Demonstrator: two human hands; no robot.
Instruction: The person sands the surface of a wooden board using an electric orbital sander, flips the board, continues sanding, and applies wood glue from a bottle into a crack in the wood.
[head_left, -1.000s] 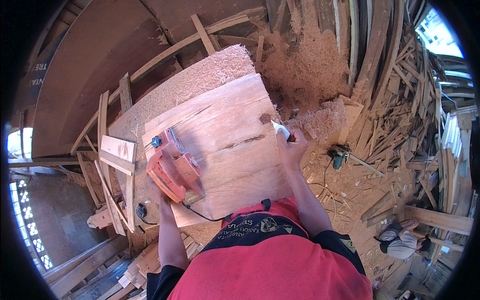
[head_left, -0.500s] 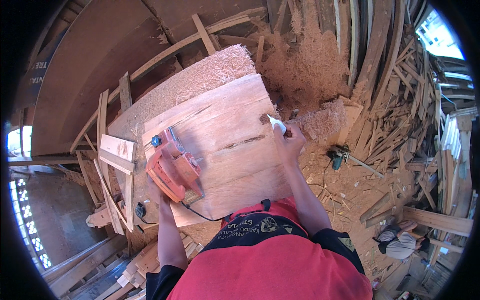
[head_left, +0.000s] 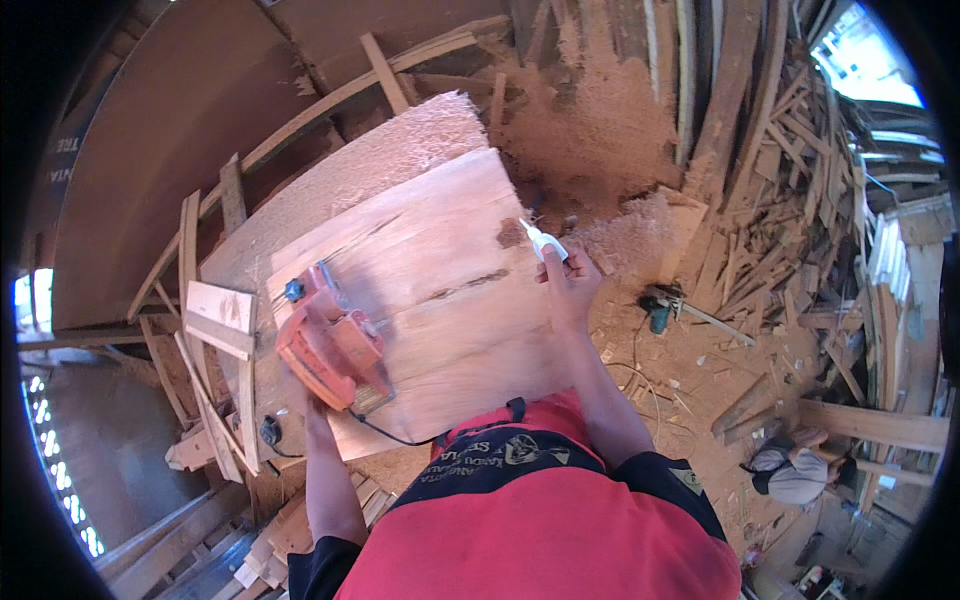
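Observation:
A small white glue bottle (head_left: 545, 243) with a pointed nozzle is gripped in my right hand (head_left: 570, 285), fingers wrapped round it. Its tip is over a dark brown patch (head_left: 512, 233) close to the right edge of a wide wooden board (head_left: 450, 240). A long dark crack (head_left: 468, 285) runs across the board's middle. On the board's left part rests an orange-red belt sander (head_left: 335, 345) with a blue knob and a black cord. Beside the sander, at the board's left edge, is my left hand (head_left: 300, 393); the sander hides most of its fingers.
Shavings cover a surface (head_left: 370, 150) beyond the board. Wooden offcuts (head_left: 222, 318) lie at the left, with a black plug-like piece (head_left: 270, 430) nearby. A green corded power tool (head_left: 660, 312) sits on the littered floor. Another person (head_left: 795, 470) is low at the right, near scrap-wood piles (head_left: 765, 190).
The whole view has shifted, so board and sander appear further left. The bottle's nozzle remains by the dark patch, and more of the bottle shows above my right hand.

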